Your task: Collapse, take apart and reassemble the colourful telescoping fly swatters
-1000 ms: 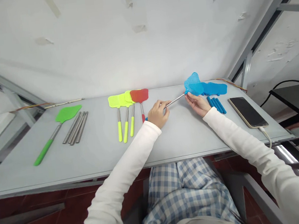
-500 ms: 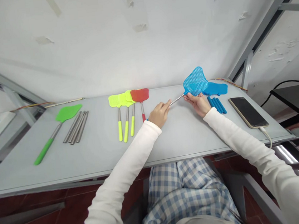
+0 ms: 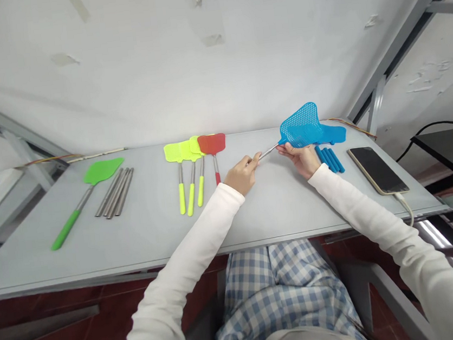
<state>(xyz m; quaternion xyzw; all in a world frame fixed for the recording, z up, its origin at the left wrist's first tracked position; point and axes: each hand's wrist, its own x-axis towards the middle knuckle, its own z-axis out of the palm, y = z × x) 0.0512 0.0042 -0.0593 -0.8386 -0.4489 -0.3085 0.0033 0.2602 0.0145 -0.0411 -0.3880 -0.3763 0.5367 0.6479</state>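
Observation:
A blue fly swatter [image 3: 297, 125] with a meshed head and a thin metal shaft is held between my two hands above the table. My left hand [image 3: 240, 175] is closed around the handle end, which its fingers hide. My right hand [image 3: 299, 159] pinches the swatter near the neck, where shaft and head meet. Behind the held head lie more blue swatter heads [image 3: 333, 134], partly covered by it. Several blue handle grips [image 3: 330, 159] rest just right of my right hand. A red fly swatter [image 3: 213, 145] lies beyond my left hand.
Several yellow fly swatters [image 3: 180, 175] lie left of the red one. Farther left are metal tubes [image 3: 115, 193] and a green fly swatter [image 3: 79, 208]. A phone [image 3: 377, 170] with a cable [image 3: 406, 208] lies at the table's right. A wall [image 3: 184, 87] stands behind.
The held swatter's head has turned and shifted slightly right, now overlapping the blue heads behind it more. Both hands stay in nearly the same places, still gripping it.

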